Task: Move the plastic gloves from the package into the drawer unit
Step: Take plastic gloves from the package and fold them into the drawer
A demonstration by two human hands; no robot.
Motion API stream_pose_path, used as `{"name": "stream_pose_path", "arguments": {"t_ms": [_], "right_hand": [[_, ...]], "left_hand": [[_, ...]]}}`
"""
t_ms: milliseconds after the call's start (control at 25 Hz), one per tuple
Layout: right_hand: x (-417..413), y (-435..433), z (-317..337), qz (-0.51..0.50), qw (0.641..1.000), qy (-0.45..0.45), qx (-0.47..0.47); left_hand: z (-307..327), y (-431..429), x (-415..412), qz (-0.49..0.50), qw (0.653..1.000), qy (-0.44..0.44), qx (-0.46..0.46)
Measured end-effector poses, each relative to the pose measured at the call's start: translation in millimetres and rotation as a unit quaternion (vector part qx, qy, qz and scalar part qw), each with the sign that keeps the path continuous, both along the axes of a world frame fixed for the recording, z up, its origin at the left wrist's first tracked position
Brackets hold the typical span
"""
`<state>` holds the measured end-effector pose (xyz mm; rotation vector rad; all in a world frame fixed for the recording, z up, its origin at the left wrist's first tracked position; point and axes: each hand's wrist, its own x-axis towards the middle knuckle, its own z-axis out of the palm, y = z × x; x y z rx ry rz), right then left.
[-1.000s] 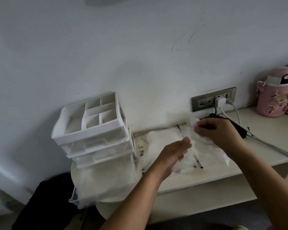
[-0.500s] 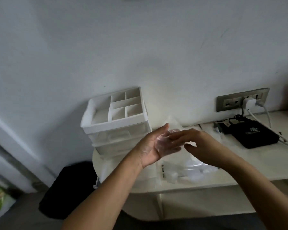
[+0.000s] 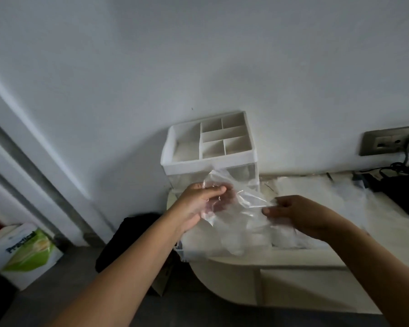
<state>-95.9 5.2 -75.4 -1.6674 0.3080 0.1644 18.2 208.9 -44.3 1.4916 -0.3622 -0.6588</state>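
Note:
A thin clear plastic glove (image 3: 243, 197) is stretched in the air between my two hands, in front of the drawer unit. My left hand (image 3: 198, 204) grips its left end with thumb and curled fingers. My right hand (image 3: 293, 213) pinches its right end. The white drawer unit (image 3: 241, 159) stands on the desk against the wall, its top a divided tray. Its clear bottom drawer (image 3: 198, 244) is pulled out toward me below my hands, blurred. The flat glove package (image 3: 316, 187) lies on the desk to the right of the unit.
A black box with cables (image 3: 401, 192) sits at the desk's right, under a wall socket (image 3: 387, 140). The white desk (image 3: 293, 260) has a rounded left end. On the floor lie a dark bag (image 3: 132, 234) and a green and white bag (image 3: 26, 251).
My hands have lifted a glove off the package and carried it left to the front of the drawer unit, then spread apart so the glove is stretched. The view has swung left.

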Motion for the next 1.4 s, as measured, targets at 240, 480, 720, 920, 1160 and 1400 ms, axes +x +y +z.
{"name": "stream_pose_path", "arguments": {"t_ms": [240, 480, 720, 920, 1160, 1400], "right_hand": [[36.3, 9.8, 5.6, -0.011, 0.989, 0.026, -0.142], [43.6, 23.9, 15.6, -0.077, 0.950, 0.019, -0.301], [29.4, 87.5, -12.6, -0.013, 0.806, -0.255, -0.534], [53.3, 93.8, -39.7, 0.177, 0.852, -0.194, -0.453], [67.2, 89.7, -39.5, 0.294, 0.817, -0.035, -0.494], [75.1, 89.8, -50.0, 0.308, 0.785, -0.036, -0.536]], "left_hand": [[-23.3, 30.9, 21.5, 0.050, 0.991, 0.025, 0.119], [-53.2, 35.1, 33.2, 0.109, 0.959, -0.120, 0.232], [-61.0, 37.7, 37.1, 0.148, 0.932, -0.243, 0.225], [-62.1, 36.5, 30.9, 0.184, 0.894, -0.327, 0.245], [-46.5, 46.9, 20.6, 0.160, 0.761, -0.470, 0.418], [-55.3, 19.5, -6.1, 0.005, 0.739, -0.518, 0.430]]}}
